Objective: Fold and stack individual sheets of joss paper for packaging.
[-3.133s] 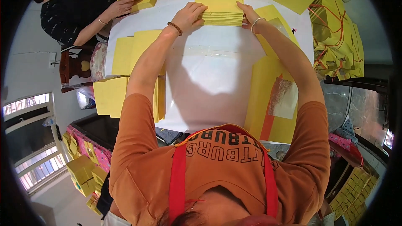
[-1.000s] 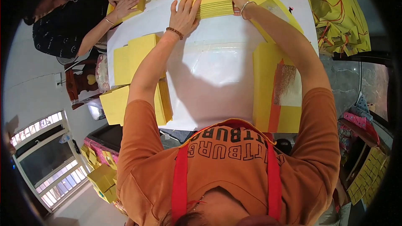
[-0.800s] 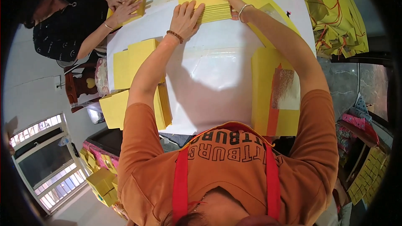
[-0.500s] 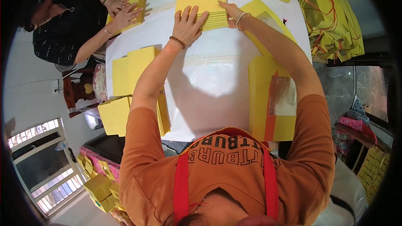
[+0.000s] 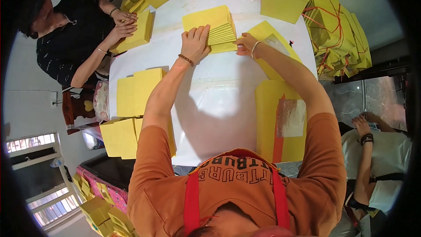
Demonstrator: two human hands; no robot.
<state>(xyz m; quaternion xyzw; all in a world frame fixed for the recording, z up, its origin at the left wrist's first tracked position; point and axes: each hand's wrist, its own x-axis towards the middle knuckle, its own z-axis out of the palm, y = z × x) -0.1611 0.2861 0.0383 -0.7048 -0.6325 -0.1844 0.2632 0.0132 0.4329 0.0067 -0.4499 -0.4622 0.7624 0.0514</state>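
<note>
A fanned stack of flat yellow paper pieces, which look like envelopes, rests on the white table in front of me. My left hand grips the stack's near left edge, fingers bent over the top; its thumb is hidden. At the near right corner, my right hand is closed, thumb and fingers at the edge of the lowest pieces. The layered edges show between my two hands. Beneath my right wrist lies a large yellow sheet with a pale patch.
Yellow stacks stand left, and a yellow pile with an orange strip lies right. A co-worker rests both hands on a yellow stack at far left. Tied yellow bundles sit far right; another person is at lower right.
My left fingers have drawn together and bent over the stack. My right hand has come down to its near corner. The layers are fanned wider. Another person has appeared at lower right.
</note>
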